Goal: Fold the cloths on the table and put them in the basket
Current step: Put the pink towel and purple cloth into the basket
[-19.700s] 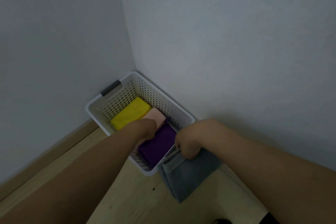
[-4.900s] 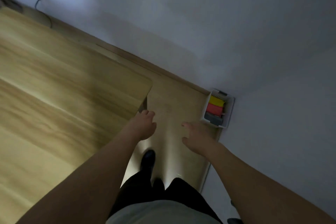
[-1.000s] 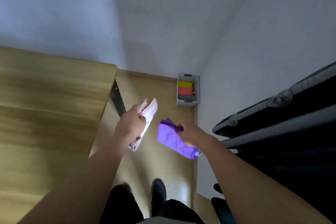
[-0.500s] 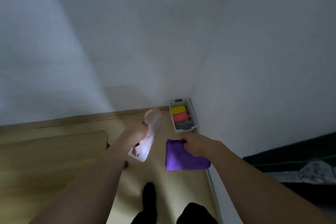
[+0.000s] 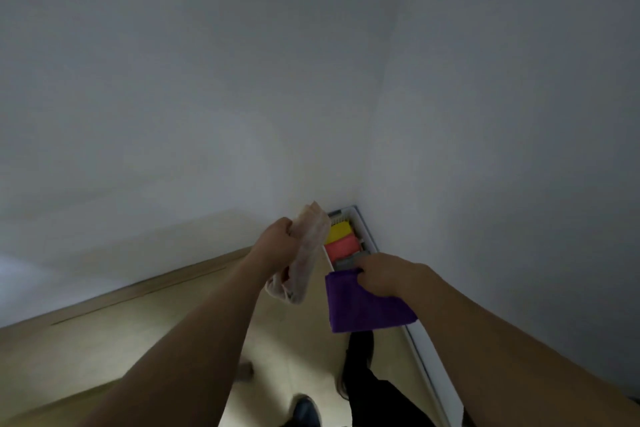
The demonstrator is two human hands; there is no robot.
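The white basket (image 5: 363, 229) stands on the floor in the room's corner, holding a yellow cloth (image 5: 337, 231), a coral cloth (image 5: 341, 248) and a grey cloth (image 5: 344, 263) side by side. My left hand (image 5: 277, 242) grips a folded pale pink cloth (image 5: 306, 253) that hangs down in front of the basket's left side. My right hand (image 5: 382, 273) holds a folded purple cloth (image 5: 363, 305) by its top edge, just in front of the basket's near end. Both cloths are in the air above the floor.
Two white walls meet behind the basket. A wooden skirting board (image 5: 138, 288) runs along the left wall and a white one (image 5: 429, 367) along the right. The pale wooden floor (image 5: 104, 350) spreads to the left; my dark trousers and shoes (image 5: 356, 367) are below.
I have walked closer to the corner, so the basket looks larger and sits right behind my hands. Both hands still carry their cloths; the table has left the view.
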